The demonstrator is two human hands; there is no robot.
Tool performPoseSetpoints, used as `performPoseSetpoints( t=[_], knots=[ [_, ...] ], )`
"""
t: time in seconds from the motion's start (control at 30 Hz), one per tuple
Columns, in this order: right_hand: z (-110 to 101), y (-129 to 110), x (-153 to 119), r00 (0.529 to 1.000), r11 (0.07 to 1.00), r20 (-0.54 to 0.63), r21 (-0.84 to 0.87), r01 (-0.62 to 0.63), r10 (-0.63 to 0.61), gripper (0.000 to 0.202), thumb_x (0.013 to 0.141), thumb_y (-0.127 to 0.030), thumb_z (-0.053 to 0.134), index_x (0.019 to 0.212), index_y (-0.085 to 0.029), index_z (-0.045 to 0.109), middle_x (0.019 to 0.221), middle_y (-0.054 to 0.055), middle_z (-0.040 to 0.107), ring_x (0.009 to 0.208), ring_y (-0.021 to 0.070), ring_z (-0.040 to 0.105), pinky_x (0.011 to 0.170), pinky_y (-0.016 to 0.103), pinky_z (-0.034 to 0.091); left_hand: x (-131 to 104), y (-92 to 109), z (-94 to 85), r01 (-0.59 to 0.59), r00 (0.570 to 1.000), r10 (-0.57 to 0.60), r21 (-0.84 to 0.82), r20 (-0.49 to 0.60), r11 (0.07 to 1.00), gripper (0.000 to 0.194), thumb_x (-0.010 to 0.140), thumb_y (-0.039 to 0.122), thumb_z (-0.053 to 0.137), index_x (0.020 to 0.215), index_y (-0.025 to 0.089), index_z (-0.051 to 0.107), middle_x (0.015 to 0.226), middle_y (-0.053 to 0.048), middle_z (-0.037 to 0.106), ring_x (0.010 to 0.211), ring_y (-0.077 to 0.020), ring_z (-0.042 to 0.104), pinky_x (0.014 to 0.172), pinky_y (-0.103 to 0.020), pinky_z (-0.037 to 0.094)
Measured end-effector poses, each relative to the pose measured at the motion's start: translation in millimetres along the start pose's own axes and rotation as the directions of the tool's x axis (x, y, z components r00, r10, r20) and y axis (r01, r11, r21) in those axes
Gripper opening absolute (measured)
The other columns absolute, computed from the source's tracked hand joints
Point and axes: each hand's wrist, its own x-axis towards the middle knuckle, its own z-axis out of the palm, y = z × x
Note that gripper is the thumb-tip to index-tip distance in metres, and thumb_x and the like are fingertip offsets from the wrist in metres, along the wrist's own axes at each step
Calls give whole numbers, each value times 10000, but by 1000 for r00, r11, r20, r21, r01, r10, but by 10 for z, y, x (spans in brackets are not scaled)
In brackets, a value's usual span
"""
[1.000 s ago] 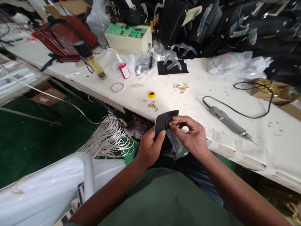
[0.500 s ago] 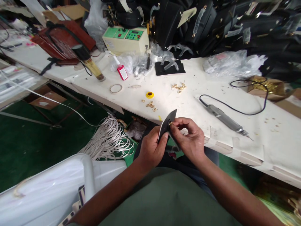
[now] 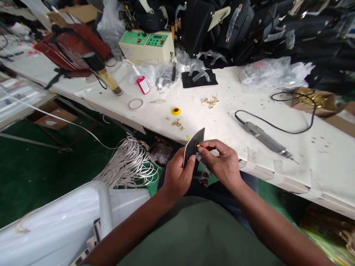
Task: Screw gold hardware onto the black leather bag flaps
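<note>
Panel [image 3: 189, 148] | long axis steep, top rightward | left fingers [image 3: 189, 165] grip it; right fingers [image 3: 210, 144], fitting [image 3: 198, 145]

No readable text, brand, number or sign.

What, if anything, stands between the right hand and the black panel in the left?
Only the small gold fitting, pinched by the right hand at the face of the black panel. Nothing else visible is in between; the left hand grips the panel's lower end.

soft, dim light; dull shadows below; smeared, stretched edges.
</note>
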Motion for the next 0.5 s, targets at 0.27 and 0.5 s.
performPoseSetpoints(
  t=[0.27, 0.5],
  knots=[
    [-45, 10, 17, 992, 989, 50, -78, 123, -120, 99, 936, -324, 744, 885, -245, 774, 902, 30, 783, 806, 197, 712, 782, 337, 571, -1, -27, 1, -5, 1000, 5, 20, 1, 1000, 281, 1041, 324, 566, 1241, 213, 730, 1191, -69, 772, 1163, -239, 696, 1046, -301, 491],
    [-57, -23, 66, 967, 956, 116, -161, 244, -227, 108, 951, -256, 691, 871, -224, 755, 864, 32, 771, 776, 181, 711, 765, 311, 556, 10, -122, 16, -79, 997, 78, 57, 19, 995, 279, 1045, 288, 558, 1258, 208, 719, 1218, -68, 771, 1127, -222, 715, 1019, -316, 527]
  ],
)
